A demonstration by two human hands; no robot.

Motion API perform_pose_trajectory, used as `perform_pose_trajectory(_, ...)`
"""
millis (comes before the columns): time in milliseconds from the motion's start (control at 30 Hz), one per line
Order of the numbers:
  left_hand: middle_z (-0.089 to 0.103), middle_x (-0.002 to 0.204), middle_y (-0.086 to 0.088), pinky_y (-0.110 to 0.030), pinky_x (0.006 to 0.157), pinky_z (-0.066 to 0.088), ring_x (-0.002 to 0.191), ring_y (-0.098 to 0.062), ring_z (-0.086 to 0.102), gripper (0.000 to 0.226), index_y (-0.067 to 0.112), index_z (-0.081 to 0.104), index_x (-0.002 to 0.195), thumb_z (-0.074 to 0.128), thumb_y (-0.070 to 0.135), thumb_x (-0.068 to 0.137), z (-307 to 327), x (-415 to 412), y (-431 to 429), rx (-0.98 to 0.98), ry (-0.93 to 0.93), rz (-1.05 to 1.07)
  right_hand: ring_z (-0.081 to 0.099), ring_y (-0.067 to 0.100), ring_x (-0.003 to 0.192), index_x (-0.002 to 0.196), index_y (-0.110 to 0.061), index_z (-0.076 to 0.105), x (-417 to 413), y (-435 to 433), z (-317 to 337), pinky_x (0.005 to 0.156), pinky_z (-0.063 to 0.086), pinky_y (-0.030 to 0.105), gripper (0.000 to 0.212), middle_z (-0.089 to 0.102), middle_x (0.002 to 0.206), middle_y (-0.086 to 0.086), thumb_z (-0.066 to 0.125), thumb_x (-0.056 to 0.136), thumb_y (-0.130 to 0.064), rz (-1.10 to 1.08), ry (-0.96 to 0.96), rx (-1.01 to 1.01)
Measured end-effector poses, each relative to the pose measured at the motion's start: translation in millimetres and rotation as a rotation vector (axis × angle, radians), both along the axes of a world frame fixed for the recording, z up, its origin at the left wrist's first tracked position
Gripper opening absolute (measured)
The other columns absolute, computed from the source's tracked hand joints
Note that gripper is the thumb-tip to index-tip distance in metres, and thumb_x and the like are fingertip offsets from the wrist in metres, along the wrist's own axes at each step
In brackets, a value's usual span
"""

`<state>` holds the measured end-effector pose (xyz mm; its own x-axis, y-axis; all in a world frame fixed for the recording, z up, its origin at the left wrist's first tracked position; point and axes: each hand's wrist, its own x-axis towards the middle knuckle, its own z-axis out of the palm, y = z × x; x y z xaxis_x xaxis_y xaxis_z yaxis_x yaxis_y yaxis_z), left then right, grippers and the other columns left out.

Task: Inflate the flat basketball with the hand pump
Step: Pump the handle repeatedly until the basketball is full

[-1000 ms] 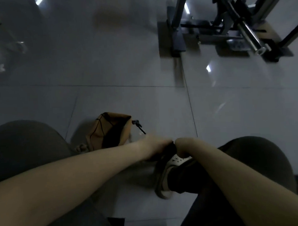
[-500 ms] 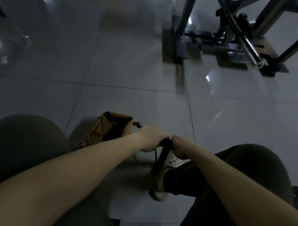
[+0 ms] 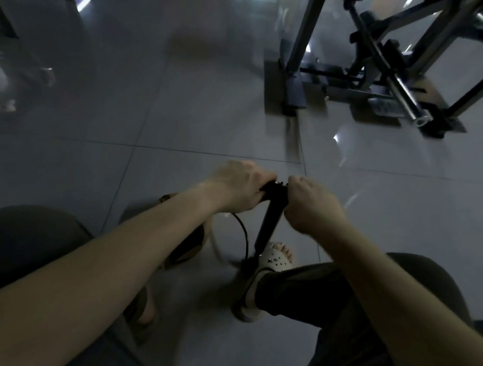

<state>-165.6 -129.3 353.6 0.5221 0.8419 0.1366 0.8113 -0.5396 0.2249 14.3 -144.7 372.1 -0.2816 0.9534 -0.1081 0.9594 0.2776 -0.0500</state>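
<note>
The left hand [image 3: 236, 187] and right hand [image 3: 309, 204] are reaching forward, each grip clenching the hand pump [image 3: 267, 223] top. The pump is leaning by a sandal [image 3: 275, 260], with open floor [image 3: 177, 130] ahead.

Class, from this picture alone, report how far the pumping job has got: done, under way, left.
Done: the pump stands on the floor, a sandalled foot at its base, its hose curving toward the basketball. Under way: left hand and right hand grip the handle, lifted high. Left: the basketball, mostly hidden under the forearm, looks caved in, so more strokes seem needed.
</note>
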Motion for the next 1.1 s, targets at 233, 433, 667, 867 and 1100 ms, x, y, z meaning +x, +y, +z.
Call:
perform_pose_trajectory(233,0.054,0.114,-0.001,-0.035,0.074,0.030,0.105,-0.021,0.054,0.026,0.020,0.047,0.118,0.042,0.034,0.096,-42,40,-55,-0.163,0.108,0.063,0.044,0.020,0.080,0.099,-0.017,0.046,9,-48,-71,0.071,0.043,0.033,0.032,0.049,0.095,0.004,0.021,0.081,-0.020,0.026,0.007,0.059)
perform_pose_trajectory(433,0.048,0.110,-0.007,-0.034,0.074,0.036,0.092,-0.026,0.049,0.025,0.016,0.045,0.117,0.043,0.027,0.095,-110,32,-57,-0.179,0.040,0.035,0.045,0.022,0.088,0.107,-0.019,0.042,7,-43,-114,0.079,0.047,0.036,0.018,0.046,0.103,0.004,0.045,0.092,-0.029,0.027,-0.003,-0.199)
perform_pose_trajectory(667,0.047,0.115,-0.009,-0.036,0.081,0.040,0.101,-0.028,0.049,0.027,0.016,0.042,0.118,0.048,0.021,0.092,-127,38,-46,-0.427,-0.010,0.059,0.054,0.028,0.100,0.119,-0.017,0.041,6,-40,-124,0.082,0.044,0.036,0.039,0.051,0.113,0.009,0.050,0.092,-0.043,0.022,-0.141,-0.296)
perform_pose_trajectory(867,0.053,0.119,-0.005,-0.036,0.078,0.039,0.099,-0.025,0.056,0.031,0.023,0.041,0.122,0.050,0.020,0.093,-102,15,-48,-0.543,-0.103,0.117,0.062,0.026,0.081,0.106,-0.017,0.046,-7,-45,-91,0.064,0.039,0.032,0.014,0.062,0.096,0.004,0.043,0.099,-0.028,0.031,-0.072,-0.255)
perform_pose_trajectory(1100,0.063,0.128,-0.004,-0.034,0.091,0.047,0.110,-0.021,0.060,0.043,0.019,0.050,0.138,0.049,0.011,0.095,-20,-9,-46,-0.196,-0.434,0.159,0.045,0.018,0.058,0.098,-0.019,0.039,-29,-37,-12,0.053,0.032,0.031,0.022,0.047,0.074,-0.002,0.039,0.102,-0.041,0.017,-0.073,0.149)
